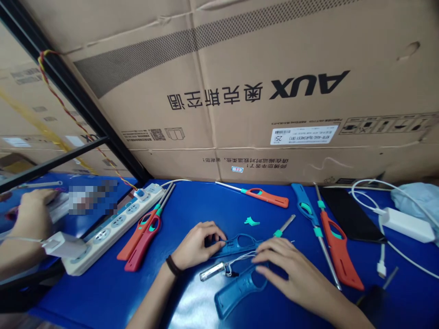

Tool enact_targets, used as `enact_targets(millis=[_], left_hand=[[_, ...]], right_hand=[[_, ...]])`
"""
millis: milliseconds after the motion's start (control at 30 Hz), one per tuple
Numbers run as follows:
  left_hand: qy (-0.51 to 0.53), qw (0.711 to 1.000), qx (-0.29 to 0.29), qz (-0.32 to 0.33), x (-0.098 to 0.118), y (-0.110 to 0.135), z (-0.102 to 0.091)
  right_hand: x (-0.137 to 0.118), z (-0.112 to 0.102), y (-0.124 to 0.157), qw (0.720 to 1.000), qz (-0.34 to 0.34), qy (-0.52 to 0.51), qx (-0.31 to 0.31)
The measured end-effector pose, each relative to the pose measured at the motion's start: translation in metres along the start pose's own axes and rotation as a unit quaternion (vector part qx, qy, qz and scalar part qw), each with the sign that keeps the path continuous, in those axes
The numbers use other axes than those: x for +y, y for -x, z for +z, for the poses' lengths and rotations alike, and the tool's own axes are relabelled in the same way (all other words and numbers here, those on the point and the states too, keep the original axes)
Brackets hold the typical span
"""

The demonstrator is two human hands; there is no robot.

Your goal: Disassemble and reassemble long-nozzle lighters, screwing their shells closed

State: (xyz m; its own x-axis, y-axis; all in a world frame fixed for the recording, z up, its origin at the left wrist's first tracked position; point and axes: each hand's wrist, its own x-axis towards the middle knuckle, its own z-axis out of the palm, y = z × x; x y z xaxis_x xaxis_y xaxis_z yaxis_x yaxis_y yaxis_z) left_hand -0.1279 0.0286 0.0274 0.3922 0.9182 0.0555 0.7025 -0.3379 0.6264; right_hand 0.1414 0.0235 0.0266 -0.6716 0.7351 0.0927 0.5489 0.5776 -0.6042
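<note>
Head view: left fingers pinch a blue casing half; I cannot tell whether right fingers grip.

AUX on cdbd, "25" on wht lbl

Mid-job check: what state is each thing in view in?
Blue lighter casing: split into two halves
Silver cylinder: out of the casing
Green piece: loose on the table
Power strip: two plugs in, middle sockets free
Other lighters: appear whole
Black flat device: face dark
White cable connector: unplugged
</note>
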Motion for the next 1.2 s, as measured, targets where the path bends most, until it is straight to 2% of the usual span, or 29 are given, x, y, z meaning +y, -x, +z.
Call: enact_targets(millis=[67,133,333,633,800,967,1067,1200], left_hand=[[-0.002,1.000,-0.001,-0.002,-0.001,0.000,0.001],[-0.002,1.000,-0.003,0.000,-0.001,0.000,0.000],[-0.006,1.000,0.005,-0.001,0.000,0.002,-0.001],[-0.018,0.999,0.027,-0.006,0.005,-0.003,0.013],[-0.036,0.996,0.085,-0.008,0.025,0.026,0.006],[-0.072,0.992,0.062,-0.083,0.038,0.064,0.012],[-0.060,0.991,0.053,-0.106,0.040,0.070,0.023],[-0.055,0.993,0.052,-0.090,0.042,0.067,0.029]], right_hand=[[0.010,0.003,-0.003,0.998,0.021,0.041,0.051],[0.020,0.003,-0.004,0.995,0.033,0.072,0.067],[0.028,-0.009,0.000,0.997,0.043,0.063,0.030],[0.024,-0.023,0.006,0.996,0.078,0.043,0.002],[0.023,-0.023,0.009,0.997,0.070,0.032,0.007],[0.013,-0.019,0.005,0.997,0.070,0.002,-0.014],[0.007,-0.014,0.003,0.997,0.071,-0.018,-0.039],[0.004,-0.010,0.002,0.996,0.067,-0.027,-0.048]])
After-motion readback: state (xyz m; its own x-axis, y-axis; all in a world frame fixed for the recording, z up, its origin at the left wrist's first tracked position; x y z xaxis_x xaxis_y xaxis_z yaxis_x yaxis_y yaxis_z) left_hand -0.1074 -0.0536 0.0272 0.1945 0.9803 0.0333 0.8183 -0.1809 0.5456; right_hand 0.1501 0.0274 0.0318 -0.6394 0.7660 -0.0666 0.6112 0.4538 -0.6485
